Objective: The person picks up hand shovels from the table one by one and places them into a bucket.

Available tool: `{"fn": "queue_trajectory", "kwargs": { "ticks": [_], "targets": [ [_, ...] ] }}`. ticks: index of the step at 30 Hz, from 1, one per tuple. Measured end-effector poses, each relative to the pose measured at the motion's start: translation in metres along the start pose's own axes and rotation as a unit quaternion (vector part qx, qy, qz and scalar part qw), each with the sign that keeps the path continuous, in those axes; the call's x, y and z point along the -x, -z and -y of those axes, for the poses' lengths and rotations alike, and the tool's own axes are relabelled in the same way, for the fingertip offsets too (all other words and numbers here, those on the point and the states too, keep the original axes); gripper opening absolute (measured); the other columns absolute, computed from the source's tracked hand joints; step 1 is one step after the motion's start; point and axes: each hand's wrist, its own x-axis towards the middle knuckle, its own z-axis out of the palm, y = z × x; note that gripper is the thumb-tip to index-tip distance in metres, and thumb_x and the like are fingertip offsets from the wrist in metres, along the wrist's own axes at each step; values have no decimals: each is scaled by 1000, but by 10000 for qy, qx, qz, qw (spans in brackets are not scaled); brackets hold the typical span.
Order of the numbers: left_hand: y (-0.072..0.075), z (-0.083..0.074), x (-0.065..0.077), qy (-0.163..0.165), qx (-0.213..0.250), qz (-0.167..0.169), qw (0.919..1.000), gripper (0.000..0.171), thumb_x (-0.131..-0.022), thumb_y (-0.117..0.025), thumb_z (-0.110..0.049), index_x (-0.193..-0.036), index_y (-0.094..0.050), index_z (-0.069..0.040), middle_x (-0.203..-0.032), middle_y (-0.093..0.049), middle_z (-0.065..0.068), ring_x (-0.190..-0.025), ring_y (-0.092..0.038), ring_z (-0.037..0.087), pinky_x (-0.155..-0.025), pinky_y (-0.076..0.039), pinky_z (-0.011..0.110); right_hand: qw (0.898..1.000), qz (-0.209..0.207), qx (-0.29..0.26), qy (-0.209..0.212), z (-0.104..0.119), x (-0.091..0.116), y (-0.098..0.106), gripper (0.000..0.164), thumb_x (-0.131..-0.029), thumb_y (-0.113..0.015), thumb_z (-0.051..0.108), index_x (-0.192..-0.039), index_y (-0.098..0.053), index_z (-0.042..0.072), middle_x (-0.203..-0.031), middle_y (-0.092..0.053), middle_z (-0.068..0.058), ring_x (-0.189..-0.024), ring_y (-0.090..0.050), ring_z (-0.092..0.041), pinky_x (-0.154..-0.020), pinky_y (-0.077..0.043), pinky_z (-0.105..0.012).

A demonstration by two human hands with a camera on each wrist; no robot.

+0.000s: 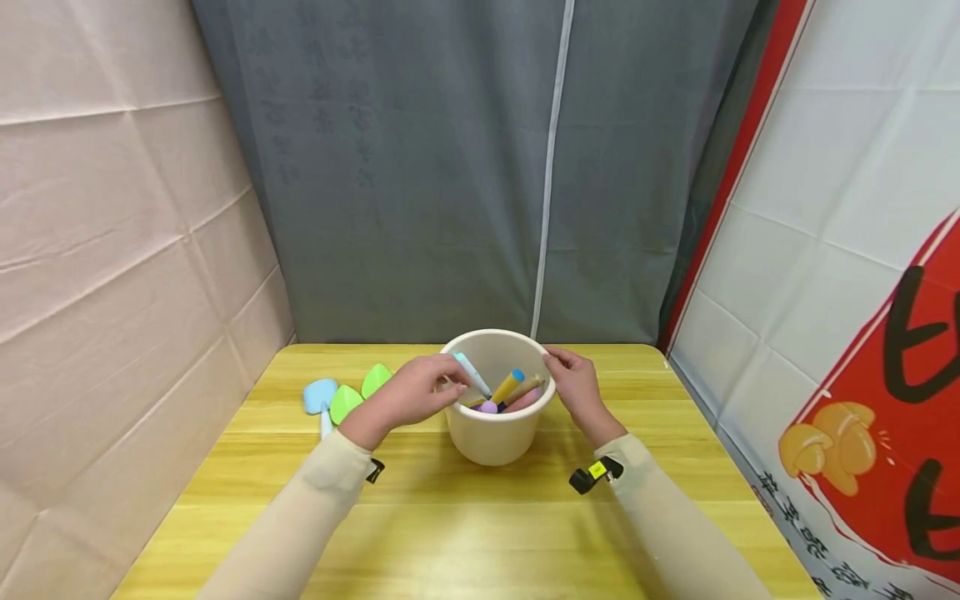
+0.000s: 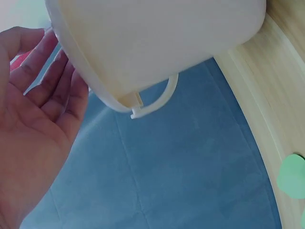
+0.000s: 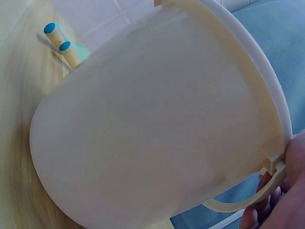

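A cream bucket with a hinged handle stands upright on the table. My right hand grips its right rim; in the right wrist view, fingers show beside the handle. My left hand hangs over the left rim with loosely bent fingers, and nothing shows between them; the left wrist view has the fingertips right at the rim. A light blue marker leans inside, close to these fingertips. Lower in the bucket lie a yellow marker with a blue end, a purple ball and tan and pink pieces.
Left of the bucket lie a light blue toy shovel and two green leaf-shaped pieces. Two tan cylinders with blue ends show past the bucket in the right wrist view. A grey curtain hangs behind the wooden table.
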Motion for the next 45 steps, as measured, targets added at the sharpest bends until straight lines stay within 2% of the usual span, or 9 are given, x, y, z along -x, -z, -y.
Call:
{"fn": "queue_trajectory", "kwargs": {
  "ticks": [5, 10, 16, 24, 27, 31, 37, 41, 45],
  "targets": [
    [9, 8, 8, 318, -93, -375, 9987, 11, -105, -73, -13, -111, -81, -19, -112, -76, -7, -107, -72, 19, -94, -62, 52, 10000, -14, -21, 25, 0, 0, 0, 41, -112, -66, 30, -143, -74, 5, -140, -73, -19, -126, -71, -34, -105, -60, -42],
    [19, 20, 18, 1075, -359, -647, 9914, 8, -106, -74, -18, -109, -81, -15, -105, -76, -5, -101, -72, 20, -93, -61, 51, 10000, -61, -60, 35, 2, -1, 1, 39, -112, -67, 29, -142, -74, 5, -139, -74, -19, -125, -71, -34, -105, -60, -42],
    [22, 41, 36, 2527, -628, -527, 9641, 13, -106, -69, -25, -105, -78, -15, -99, -74, 0, -84, -66, 21, -80, -58, 46, 9999, -88, -82, 62, 3, -2, 2, 39, -112, -67, 29, -141, -75, 4, -138, -74, -19, -125, -71, -34, -100, -60, -35],
    [3, 77, 61, 3520, -1018, -17, 9305, 38, -103, -62, -26, -69, -49, -18, -61, -38, -3, -56, -33, 16, -56, -29, 32, 9999, -50, -103, -6, 2, 0, 3, 40, -113, -66, 30, -142, -74, 4, -139, -73, -20, -126, -71, -34, -103, -60, -41],
    [-3, 83, 70, 3850, -1240, 193, 9143, 40, -103, -64, -31, -68, -51, -17, -61, -46, -1, -55, -43, 18, -54, -35, 34, 10000, -34, -87, -8, 2, 0, 3, 39, -113, -66, 30, -142, -74, 4, -139, -73, -20, -127, -71, -34, -106, -59, -45],
    [-10, 90, 80, 4219, -1292, 369, 8966, 36, -103, -66, -35, -77, -63, -11, -72, -64, 6, -65, -62, 25, -65, -50, 44, 10000, -26, -81, -3, 1, 0, 2, 40, -113, -65, 29, -142, -74, 4, -140, -73, -19, -127, -70, -34, -107, -58, -46],
    [-21, 105, 87, 4462, -1369, 219, 8841, 38, -101, -71, -41, -99, -64, -4, -84, -65, 10, -75, -64, 30, -80, -53, 54, 10000, -9, -89, -14, 2, 1, 1, 40, -113, -65, 29, -142, -74, 4, -140, -73, -19, -127, -70, -35, -108, -58, -47],
    [-25, 104, 88, 4576, -1418, 207, 8775, 53, -100, -74, -44, -118, -63, 5, -91, -67, 14, -80, -64, 32, -79, -54, 55, 9999, -19, -118, 28, 3, 1, 0, 39, -113, -65, 28, -142, -74, 4, -139, -73, -19, -126, -71, -35, -107, -59, -46],
    [-28, 101, 88, 4692, -1419, 252, 8713, 60, -98, -77, -44, -124, -61, 8, -96, -68, 17, -82, -65, 33, -77, -56, 55, 9999, -11, -144, 51, 3, 1, 0, 39, -113, -65, 29, -142, -74, 4, -139, -73, -20, -126, -71, -34, -104, -60, -41]
  ]
}}
